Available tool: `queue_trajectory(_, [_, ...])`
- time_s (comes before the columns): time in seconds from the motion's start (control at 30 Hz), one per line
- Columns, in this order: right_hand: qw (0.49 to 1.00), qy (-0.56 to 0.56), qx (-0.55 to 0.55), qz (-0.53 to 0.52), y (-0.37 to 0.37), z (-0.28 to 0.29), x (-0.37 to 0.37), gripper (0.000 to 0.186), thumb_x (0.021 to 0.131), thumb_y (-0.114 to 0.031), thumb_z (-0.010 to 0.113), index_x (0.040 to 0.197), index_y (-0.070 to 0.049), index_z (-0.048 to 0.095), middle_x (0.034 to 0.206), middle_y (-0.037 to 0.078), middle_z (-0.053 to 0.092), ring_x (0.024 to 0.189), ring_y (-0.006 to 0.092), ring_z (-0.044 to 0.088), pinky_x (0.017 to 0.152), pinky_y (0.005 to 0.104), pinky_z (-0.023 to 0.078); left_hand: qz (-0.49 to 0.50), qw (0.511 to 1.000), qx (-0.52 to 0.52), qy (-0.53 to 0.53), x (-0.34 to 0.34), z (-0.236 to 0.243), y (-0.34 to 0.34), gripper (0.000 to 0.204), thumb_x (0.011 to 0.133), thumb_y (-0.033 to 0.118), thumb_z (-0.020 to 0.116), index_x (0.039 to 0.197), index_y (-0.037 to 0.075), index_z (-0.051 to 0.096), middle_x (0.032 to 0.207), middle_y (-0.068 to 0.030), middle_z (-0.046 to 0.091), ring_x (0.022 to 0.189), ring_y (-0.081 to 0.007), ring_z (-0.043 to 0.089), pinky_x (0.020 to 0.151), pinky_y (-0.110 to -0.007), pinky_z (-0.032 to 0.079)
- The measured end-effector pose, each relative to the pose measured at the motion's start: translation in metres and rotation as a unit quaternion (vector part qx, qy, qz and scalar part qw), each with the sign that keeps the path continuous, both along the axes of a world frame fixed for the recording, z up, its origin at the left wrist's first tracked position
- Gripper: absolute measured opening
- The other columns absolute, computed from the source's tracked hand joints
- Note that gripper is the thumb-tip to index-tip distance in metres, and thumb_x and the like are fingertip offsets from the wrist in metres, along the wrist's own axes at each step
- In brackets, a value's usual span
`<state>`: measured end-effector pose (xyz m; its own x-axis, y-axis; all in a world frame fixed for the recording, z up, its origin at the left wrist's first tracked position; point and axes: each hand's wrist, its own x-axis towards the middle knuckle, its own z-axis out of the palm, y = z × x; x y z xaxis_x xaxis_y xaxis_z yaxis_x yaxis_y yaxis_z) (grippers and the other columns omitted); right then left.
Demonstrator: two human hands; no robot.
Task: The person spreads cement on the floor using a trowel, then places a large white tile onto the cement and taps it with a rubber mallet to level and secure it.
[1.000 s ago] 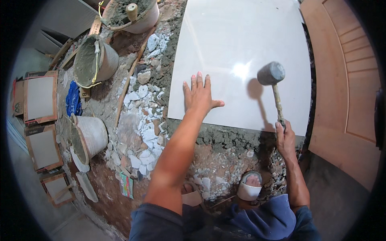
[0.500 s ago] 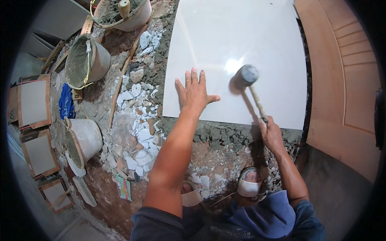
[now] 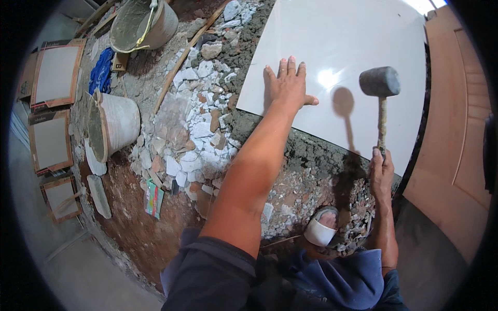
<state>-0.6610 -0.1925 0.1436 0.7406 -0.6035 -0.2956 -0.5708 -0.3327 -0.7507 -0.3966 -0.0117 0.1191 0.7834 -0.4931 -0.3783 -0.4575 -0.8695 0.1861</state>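
A large glossy white tile lies on a bed of dark grey mortar. My left hand rests flat on the tile near its near-left corner, fingers spread. My right hand is closed around the lower end of a rubber mallet's wooden handle. The mallet's grey head is raised above the tile's right part and throws a shadow on the tile to its left.
Broken tile rubble covers the ground left of the tile. Two mortar-caked buckets stand at the left and top left. Boxed tiles lean at the far left. A wooden door stands at the right. My sandalled foot rests below.
The mallet head has lifted off the tile and swung to the right. My left hand has stayed flat on the tile. The view has shifted, so the tile sits further right.
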Motion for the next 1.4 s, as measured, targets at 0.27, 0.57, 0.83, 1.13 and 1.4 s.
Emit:
queue_trajectory(0.27, [0.994, 0.008, -0.101, 0.03, -0.005, -0.016, 0.032, 0.031, 0.102, -0.03, 0.05, 0.105, 0.0, 0.056, 0.069, 0.007, 0.054, 0.061, 0.015, 0.05, 0.056, 0.0345, 0.043, 0.002, 1.0, 0.006, -0.003, 0.002, -0.005, -0.001, 0.107, 0.07, 0.066, 0.072, 0.153, 0.016, 0.026, 0.16, -0.0121, 0.02, 0.149, -0.0277, 0.015, 0.117, -0.06, 0.01])
queue_trajectory(0.57, [1.0, 0.003, -0.019, 0.011, -0.003, -0.003, -0.009, 0.037, 0.096, -0.037, 0.058, 0.11, -0.002, 0.06, 0.069, 0.019, 0.062, 0.064, 0.0325, 0.064, 0.061, 0.0444, 0.05, -0.054, 0.997, 0.044, -0.021, 0.014, -0.01, -0.02, 0.121, 0.06, 0.066, 0.078, 0.151, 0.005, 0.028, 0.155, -0.0257, 0.024, 0.147, -0.0357, 0.017, 0.115, -0.062, 0.009])
queue_trajectory(0.83, [1.0, 0.011, 0.015, -0.008, -0.032, -0.003, 0.008, 0.04, 0.098, -0.033, 0.055, 0.115, 0.003, 0.055, 0.073, 0.021, 0.064, 0.066, 0.035, 0.066, 0.063, 0.0449, 0.051, -0.061, 0.992, -0.02, -0.107, 0.045, -0.031, -0.119, 0.101, 0.078, 0.075, 0.054, 0.149, 0.006, 0.034, 0.154, -0.0302, 0.022, 0.146, -0.0448, 0.012, 0.116, -0.06, 0.007])
queue_trajectory(1.13, [0.995, -0.072, -0.062, -0.033, -0.077, 0.025, 0.058, 0.037, 0.096, -0.028, 0.058, 0.116, 0.003, 0.054, 0.076, 0.021, 0.065, 0.07, 0.0365, 0.067, 0.064, 0.0421, 0.052, -0.075, 0.984, -0.063, -0.152, 0.054, -0.047, -0.137, 0.099, 0.078, 0.074, 0.056, 0.151, 0.013, 0.032, 0.154, -0.0325, 0.016, 0.146, -0.0465, 0.006, 0.113, -0.065, 0.005])
queue_trajectory(1.4, [0.995, 0.052, -0.067, -0.062, -0.094, -0.004, 0.085, 0.037, 0.097, -0.031, 0.055, 0.113, 0.002, 0.054, 0.075, 0.022, 0.065, 0.068, 0.0377, 0.067, 0.062, 0.045, 0.052, -0.073, 0.986, -0.04, -0.145, 0.055, -0.045, -0.141, 0.1, 0.077, 0.075, 0.055, 0.151, 0.013, 0.031, 0.154, -0.0326, 0.016, 0.146, -0.0458, 0.005, 0.113, -0.065, 0.003])
